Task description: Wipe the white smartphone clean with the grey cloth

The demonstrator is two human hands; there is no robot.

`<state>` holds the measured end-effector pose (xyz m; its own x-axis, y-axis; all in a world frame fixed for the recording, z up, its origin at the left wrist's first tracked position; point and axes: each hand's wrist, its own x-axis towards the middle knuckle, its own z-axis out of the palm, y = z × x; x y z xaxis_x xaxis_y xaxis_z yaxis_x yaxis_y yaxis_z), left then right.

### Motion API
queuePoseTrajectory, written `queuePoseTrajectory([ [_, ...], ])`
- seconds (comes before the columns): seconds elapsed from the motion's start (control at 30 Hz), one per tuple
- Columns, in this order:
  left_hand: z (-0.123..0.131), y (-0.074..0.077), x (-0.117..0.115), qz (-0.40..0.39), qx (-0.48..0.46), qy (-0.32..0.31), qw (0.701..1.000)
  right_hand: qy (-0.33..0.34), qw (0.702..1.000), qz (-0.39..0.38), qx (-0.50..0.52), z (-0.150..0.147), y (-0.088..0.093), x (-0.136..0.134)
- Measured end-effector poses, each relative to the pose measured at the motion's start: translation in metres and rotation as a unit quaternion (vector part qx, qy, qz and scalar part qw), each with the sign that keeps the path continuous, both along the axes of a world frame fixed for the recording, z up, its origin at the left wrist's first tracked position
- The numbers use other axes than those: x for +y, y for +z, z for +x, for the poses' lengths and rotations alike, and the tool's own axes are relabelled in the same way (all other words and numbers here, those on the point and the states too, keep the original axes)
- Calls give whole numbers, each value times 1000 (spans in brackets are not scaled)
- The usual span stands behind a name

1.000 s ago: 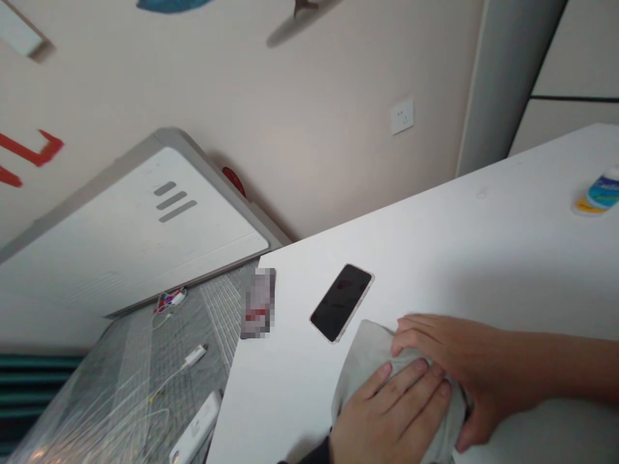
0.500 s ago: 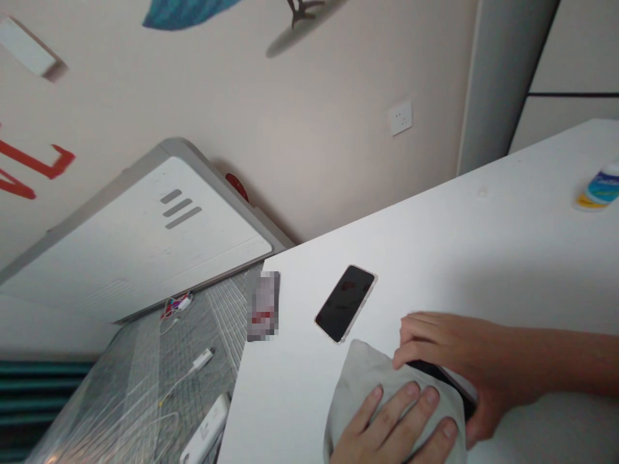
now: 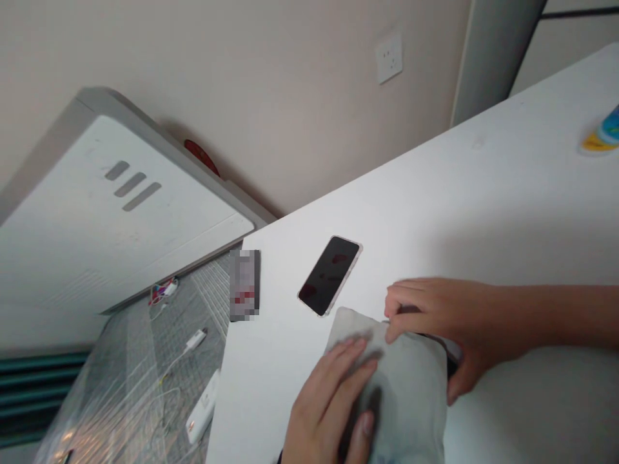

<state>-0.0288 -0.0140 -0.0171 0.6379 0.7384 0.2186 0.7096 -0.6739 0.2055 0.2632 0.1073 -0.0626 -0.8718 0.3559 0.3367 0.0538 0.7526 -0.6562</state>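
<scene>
On the white table (image 3: 483, 212) lies a pale grey cloth or soft pouch (image 3: 411, 399), its lower part cut off by the frame. A flat black-edged thing (image 3: 453, 366) peeks out at its upper right side; most of it is covered, so its kind does not show. My right hand (image 3: 435, 316) grips that edge, thumb on the near side and fingers on the far side. Resting on the left part of the cloth is my left hand (image 3: 329, 406), fingers apart and slightly blurred. Just beyond the cloth lies a dark-screened phone (image 3: 330, 276) in a clear case.
A blurred-out flat item (image 3: 245, 285) sits at the table's left edge. A bottle (image 3: 604, 132) with blue and yellow colours stands far right. Left of the table are a grey bed (image 3: 184, 367) with cables, a white power strip (image 3: 203, 406) and a white headboard (image 3: 145, 245).
The view has tipped down, so everything sits higher. My left hand has slid left across the cloth, uncovering its middle. The cloth now covers more of the black-edged thing.
</scene>
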Motion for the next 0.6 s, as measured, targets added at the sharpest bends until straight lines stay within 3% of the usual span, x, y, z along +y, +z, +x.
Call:
queuePoseTrajectory([
  [0.37,22,-14,-19,9,25,126,992,0,998,-37,-53,2,4,-2],
  [0.5,14,-13,-14,53,58,106,991,-11,999,-7,-46,0,4,-6],
  [0.6,11,-12,-8,110,79,63,989,-29,998,57,-10,-1,3,-9],
])
